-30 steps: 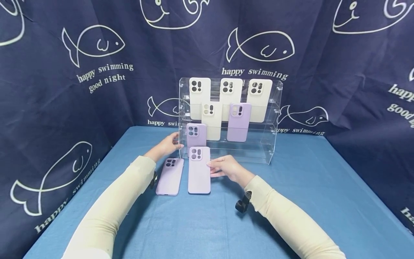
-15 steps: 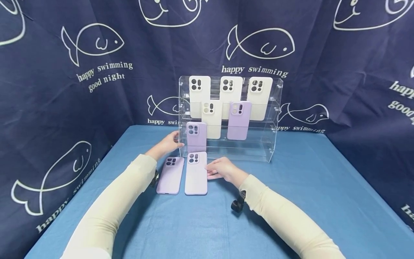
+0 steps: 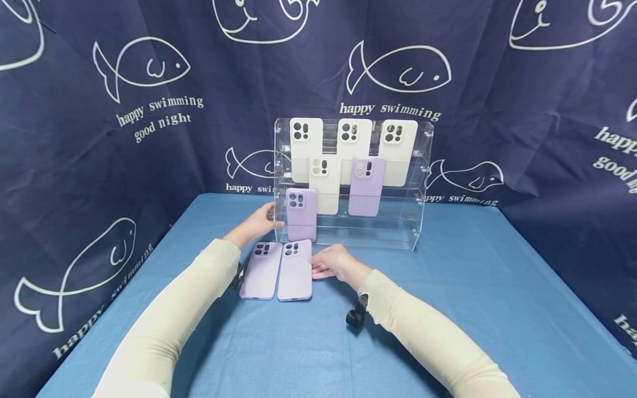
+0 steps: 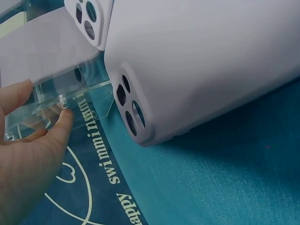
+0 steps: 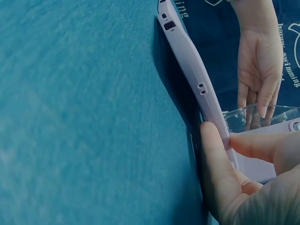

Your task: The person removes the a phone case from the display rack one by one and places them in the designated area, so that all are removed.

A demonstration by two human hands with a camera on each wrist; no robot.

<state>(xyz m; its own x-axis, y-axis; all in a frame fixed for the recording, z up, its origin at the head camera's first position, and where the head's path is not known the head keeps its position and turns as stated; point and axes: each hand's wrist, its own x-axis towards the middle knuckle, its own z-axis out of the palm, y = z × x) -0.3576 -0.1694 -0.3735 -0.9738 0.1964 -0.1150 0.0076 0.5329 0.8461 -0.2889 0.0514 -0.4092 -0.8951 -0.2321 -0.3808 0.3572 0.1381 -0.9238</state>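
My right hand (image 3: 338,264) pinches the right edge of a lilac phone case (image 3: 296,276) between thumb and fingers. That case lies low at the table, camera cutouts toward the rack, close beside a second lilac phone case (image 3: 260,276). In the right wrist view, the held case (image 5: 206,93) is seen along its thin side, one long edge near the cloth. My left hand (image 3: 256,223) grips the left side panel of a clear acrylic display rack (image 3: 420,215). The left wrist view has this hand (image 4: 33,164) with thumb and fingers on either side of the panel.
Cream phone cases (image 3: 402,160) stand along the rack's top tier. Below them are another cream case (image 3: 325,193) and a lilac case (image 3: 366,190). One more lilac case (image 3: 301,221) stands at the lower left. A blue cloth (image 3: 448,298) covers the table, with a fish-print curtain (image 3: 278,94) behind.
My right hand has moved left and slightly toward me with the lilac phone case, bringing it down beside the other one. The left hand has stayed on the rack.
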